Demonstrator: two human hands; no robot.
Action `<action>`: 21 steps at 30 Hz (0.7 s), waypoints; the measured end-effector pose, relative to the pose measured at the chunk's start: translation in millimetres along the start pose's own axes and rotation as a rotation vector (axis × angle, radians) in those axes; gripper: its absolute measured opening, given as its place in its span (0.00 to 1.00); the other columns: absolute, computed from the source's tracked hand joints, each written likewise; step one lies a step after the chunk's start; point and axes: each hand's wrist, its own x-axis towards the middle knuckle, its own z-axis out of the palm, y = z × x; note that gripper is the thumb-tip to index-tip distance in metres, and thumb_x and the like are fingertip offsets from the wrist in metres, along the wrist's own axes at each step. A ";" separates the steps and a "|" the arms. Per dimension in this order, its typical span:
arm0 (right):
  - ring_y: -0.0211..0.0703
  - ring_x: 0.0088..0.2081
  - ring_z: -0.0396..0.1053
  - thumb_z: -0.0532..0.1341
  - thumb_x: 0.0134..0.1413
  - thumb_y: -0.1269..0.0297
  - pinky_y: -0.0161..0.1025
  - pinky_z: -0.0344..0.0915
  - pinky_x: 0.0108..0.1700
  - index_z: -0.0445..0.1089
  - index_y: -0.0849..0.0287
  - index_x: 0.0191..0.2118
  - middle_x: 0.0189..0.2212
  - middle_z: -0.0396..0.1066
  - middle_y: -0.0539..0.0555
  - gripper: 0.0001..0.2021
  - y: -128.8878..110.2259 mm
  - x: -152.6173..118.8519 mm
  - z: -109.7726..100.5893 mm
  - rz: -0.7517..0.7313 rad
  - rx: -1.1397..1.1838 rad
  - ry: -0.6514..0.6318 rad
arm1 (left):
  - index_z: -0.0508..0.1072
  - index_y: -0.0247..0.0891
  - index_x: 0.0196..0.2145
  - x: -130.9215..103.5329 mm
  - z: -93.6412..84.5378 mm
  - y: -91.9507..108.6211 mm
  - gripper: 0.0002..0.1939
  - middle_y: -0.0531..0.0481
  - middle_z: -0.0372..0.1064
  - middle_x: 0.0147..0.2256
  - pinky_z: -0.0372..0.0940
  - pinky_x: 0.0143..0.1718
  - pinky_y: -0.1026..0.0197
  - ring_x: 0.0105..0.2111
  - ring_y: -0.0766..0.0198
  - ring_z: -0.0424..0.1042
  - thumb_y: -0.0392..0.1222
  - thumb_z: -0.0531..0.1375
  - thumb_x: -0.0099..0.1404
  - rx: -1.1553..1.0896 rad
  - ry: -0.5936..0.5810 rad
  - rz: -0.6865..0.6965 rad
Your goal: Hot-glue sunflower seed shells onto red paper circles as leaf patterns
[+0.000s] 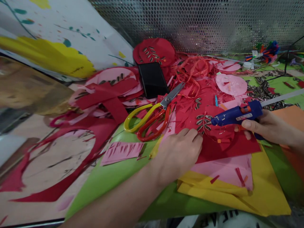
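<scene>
My right hand (266,125) is wrapped round a blue hot glue gun (237,116), with a whitish glue stick (282,97) out of its back. The nozzle points left, at or just above striped sunflower seeds (203,123) laid in a leafy branch pattern on a red paper circle (222,134). At the circle's left side my left hand (181,150) is closed, knuckles up, fingertips bent down by the lowest seeds; what they hold, if anything, is hidden. Under the circle lie red paper (247,145), pink paper (228,167) and yellow sheets (266,190).
Scissors (163,103) with yellow and red handles lie beyond my left hand, near a black phone (153,79). Decorated red circles (155,50) and paper scraps pile up behind. Loose sunflower seeds (263,88) spread at the right. A perforated metal panel (201,25) borders the back.
</scene>
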 end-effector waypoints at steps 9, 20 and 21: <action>0.33 0.17 0.59 0.56 0.47 0.39 0.32 0.55 0.18 0.66 0.58 0.25 0.14 0.63 0.47 0.24 1.2 -2.0 -1.0 0.007 0.004 0.010 | 0.74 0.35 0.35 -2.4 -7.2 1.5 0.11 0.50 0.69 0.26 0.61 0.22 0.62 0.26 0.62 0.69 0.34 0.51 0.61 -0.069 0.003 -0.011; 0.34 0.17 0.60 0.57 0.47 0.39 0.31 0.56 0.18 0.65 0.58 0.26 0.15 0.63 0.48 0.23 1.8 -1.9 -2.4 -0.013 -0.018 0.005 | 0.74 0.33 0.35 -2.5 -7.2 1.9 0.12 0.48 0.67 0.27 0.62 0.22 0.61 0.26 0.62 0.69 0.33 0.51 0.61 -0.109 -0.081 -0.029; 0.34 0.17 0.60 0.57 0.47 0.39 0.31 0.56 0.17 0.65 0.57 0.26 0.15 0.63 0.48 0.23 1.5 -2.0 -2.7 -0.013 -0.022 0.003 | 0.74 0.33 0.35 -2.6 -7.5 1.9 0.12 0.48 0.67 0.27 0.62 0.23 0.61 0.27 0.61 0.69 0.33 0.51 0.61 -0.114 -0.085 -0.031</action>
